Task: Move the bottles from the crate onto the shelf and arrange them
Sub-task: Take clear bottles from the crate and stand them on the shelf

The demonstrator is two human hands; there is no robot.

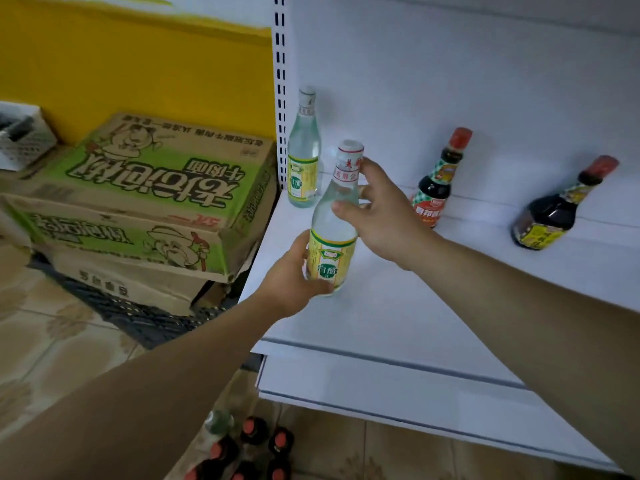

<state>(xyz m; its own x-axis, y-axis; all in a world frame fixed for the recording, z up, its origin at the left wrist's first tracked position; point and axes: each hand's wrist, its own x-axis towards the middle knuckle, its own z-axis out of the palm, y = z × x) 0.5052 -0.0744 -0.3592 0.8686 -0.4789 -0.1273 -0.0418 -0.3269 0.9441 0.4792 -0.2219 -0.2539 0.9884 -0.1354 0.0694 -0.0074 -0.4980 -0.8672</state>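
A clear vinegar bottle (334, 244) with a yellow-green label stands on the white shelf (398, 306) near its left front. My left hand (294, 275) grips its base and label from the left. My right hand (377, 209) holds its shoulder and neck from the right. A second clear vinegar bottle (303, 157) stands behind it at the shelf's back left corner. Two dark soy sauce bottles (438, 188) (550, 216) with red caps stand further right along the back. Below, several red-capped bottles (249, 448) and one clear bottle sit low on the floor; the crate itself is hidden.
Stacked cardboard boxes (149, 199) with green print sit left of the shelf against a yellow wall. A white basket (24, 140) is at far left. A lower white shelf (415, 403) juts out beneath. The perforated shelf upright (280, 98) rises at the left edge.
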